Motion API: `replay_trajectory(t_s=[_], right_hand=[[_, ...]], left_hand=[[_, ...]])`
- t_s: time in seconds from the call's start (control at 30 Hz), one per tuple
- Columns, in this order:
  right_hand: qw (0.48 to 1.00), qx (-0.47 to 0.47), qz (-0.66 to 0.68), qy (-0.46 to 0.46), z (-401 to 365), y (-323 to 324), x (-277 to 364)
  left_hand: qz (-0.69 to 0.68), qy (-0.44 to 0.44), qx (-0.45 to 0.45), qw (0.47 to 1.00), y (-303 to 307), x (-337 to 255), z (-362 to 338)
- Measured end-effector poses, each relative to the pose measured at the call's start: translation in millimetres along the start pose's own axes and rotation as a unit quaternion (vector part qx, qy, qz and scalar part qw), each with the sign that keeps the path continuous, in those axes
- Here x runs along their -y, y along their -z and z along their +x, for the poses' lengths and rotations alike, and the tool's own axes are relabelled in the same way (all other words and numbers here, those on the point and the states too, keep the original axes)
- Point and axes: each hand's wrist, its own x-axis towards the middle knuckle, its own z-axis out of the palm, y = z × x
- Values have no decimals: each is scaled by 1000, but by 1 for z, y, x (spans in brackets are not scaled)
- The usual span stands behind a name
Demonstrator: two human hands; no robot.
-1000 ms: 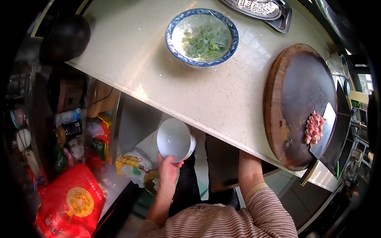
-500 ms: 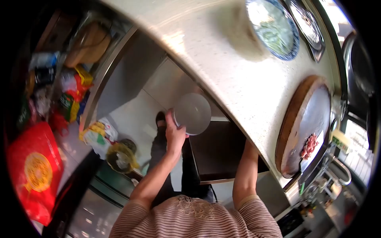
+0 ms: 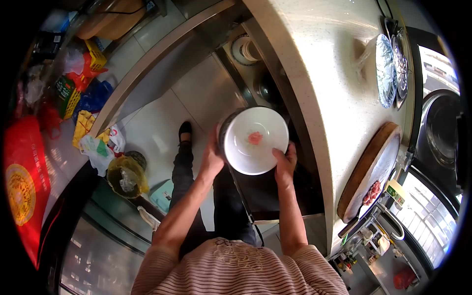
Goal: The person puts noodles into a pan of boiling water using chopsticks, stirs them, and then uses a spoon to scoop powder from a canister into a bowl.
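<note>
Between both hands is a white bowl [image 3: 246,147] with a small reddish print on its inside bottom; its outer side looks darker at the left. My left hand [image 3: 212,158] is wrapped around the left side, its fingers partly hidden behind the bowl. On the lower right, my right hand [image 3: 285,164] grips the rim with the thumb over the edge. The bowl faces up toward me, in front of an open drawer [image 3: 268,206] under the counter. Farther back inside the opening are stacked dishes [image 3: 246,50] and a dark rounded dish [image 3: 267,88].
The pale counter [image 3: 314,73] runs along the right. On it stand a round chopping board [image 3: 361,177] with diced meat [image 3: 372,192] and a plastic-covered plate [image 3: 382,71]. A lined bin [image 3: 128,177] sits on the floor at left, near plastic bags [image 3: 96,150] and a red packet [image 3: 24,182].
My right hand has come out from under the counter and now grips the bowl. The bowl has tilted to show its white inside. My view has shifted, revealing dishes in the opening.
</note>
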Motion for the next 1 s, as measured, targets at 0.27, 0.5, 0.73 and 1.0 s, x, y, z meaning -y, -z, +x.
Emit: replay_trajectory(t_s=[0.27,0.5,0.73,1.0], right_hand=[[988,104,-114,-1,-1,-38,3],[974,-91,185,-98,51,7,10],[972,-221,73,-38,174,173,-41],[964,-256,64,-32,183,167,-42]], left_hand=[[-45,6,-14,999,42,14,7],[-71,14,-15,997,43,8,18],[-159,28,18,987,33,3,25],[-110,31,39,993,41,17,32]])
